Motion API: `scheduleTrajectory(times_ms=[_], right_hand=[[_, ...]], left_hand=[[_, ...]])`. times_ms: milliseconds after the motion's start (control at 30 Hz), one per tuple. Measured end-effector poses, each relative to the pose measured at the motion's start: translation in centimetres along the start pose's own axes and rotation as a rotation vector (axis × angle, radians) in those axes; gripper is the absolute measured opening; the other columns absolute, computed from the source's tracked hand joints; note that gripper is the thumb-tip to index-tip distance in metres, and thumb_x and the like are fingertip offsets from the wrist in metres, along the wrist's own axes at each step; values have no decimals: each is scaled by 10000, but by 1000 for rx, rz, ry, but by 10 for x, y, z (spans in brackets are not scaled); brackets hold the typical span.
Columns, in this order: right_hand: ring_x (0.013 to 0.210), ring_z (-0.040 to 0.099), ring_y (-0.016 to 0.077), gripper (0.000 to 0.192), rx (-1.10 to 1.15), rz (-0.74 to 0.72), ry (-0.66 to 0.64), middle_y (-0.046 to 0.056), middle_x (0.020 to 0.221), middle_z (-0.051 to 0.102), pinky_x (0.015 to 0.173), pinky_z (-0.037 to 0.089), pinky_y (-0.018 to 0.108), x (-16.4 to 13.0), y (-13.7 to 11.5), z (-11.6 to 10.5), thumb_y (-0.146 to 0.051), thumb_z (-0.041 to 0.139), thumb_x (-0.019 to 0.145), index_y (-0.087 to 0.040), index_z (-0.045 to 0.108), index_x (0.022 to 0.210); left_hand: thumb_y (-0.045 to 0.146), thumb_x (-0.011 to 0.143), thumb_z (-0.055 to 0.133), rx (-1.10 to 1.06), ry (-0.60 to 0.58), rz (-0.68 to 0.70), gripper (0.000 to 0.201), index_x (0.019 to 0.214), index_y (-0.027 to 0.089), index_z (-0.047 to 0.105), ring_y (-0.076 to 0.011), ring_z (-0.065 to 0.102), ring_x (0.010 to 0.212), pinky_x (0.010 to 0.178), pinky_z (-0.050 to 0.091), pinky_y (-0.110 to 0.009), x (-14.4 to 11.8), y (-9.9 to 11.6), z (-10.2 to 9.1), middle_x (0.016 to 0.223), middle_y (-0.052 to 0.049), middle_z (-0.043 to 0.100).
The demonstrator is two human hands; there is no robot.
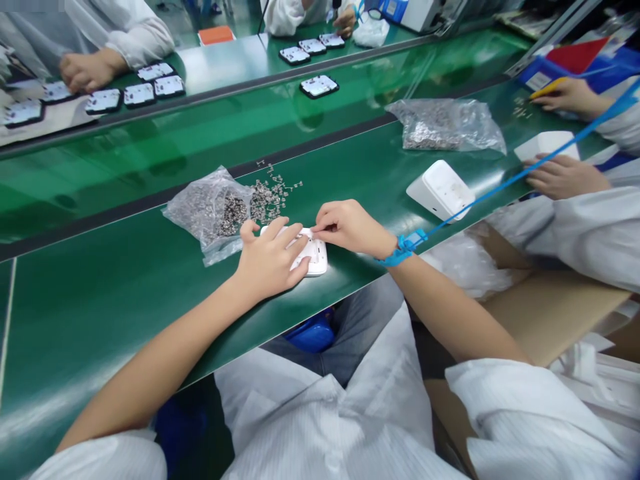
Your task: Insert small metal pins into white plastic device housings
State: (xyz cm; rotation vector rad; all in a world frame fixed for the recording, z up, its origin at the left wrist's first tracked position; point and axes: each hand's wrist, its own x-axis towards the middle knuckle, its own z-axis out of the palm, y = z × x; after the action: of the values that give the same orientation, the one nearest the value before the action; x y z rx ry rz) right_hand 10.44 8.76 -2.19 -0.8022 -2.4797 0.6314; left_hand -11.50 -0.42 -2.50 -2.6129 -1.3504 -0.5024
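Observation:
A white plastic housing (316,259) lies on the green bench in front of me. My left hand (273,257) rests over its left part with the fingers spread, covering much of it. At the housing's upper right edge, my right hand (345,227) has thumb and forefinger pinched together; whatever is between them is too small to make out. A blue wrist strap (404,248) with a cord is around my right wrist. Just beyond my left hand, small metal parts (270,199) spill from a clear plastic bag (213,207).
A second white housing (445,190) stands to the right, with another bag of metal parts (435,127) behind it. A co-worker's hand (570,177) touches a white housing at far right. Across the green conveyor (225,113), people sit by several dark-framed boards (320,85).

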Motion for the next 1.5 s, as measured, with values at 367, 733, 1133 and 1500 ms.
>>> scheduleTrajectory(times_ms=[367,733,1133,1500], right_hand=[[730,562,161,272,-241,-10,-167,63,848,667,661,334,302,2,-17,-7,-153,573,946,-157,755,743],[736,547,161,224,-401,89,-158,82,919,657,655,310,318,-6,-33,4,-166,577,953,-132,758,825],[674,519,139,120,-110,263,82,14,717,589,645,354,284,3,-24,18,-71,683,718,-148,672,626],[679,514,132,138,-17,335,121,1,717,577,639,367,271,4,-27,20,-65,662,674,-167,609,598]], left_hand=[[371,1064,344,46,-49,23,290,1164,273,598,-310,541,1274,948,237,-552,0,3,1,1350,-49,646],[312,1070,274,157,-95,62,329,1073,255,597,-278,549,1181,855,276,-515,7,8,-8,1247,-50,662],[388,1092,272,96,-164,67,381,1108,213,609,-319,501,1134,939,234,-539,6,9,-14,1181,-103,641],[430,1085,330,-14,-122,6,336,1068,234,602,-303,528,1172,982,265,-565,2,8,-9,1213,-84,649]])
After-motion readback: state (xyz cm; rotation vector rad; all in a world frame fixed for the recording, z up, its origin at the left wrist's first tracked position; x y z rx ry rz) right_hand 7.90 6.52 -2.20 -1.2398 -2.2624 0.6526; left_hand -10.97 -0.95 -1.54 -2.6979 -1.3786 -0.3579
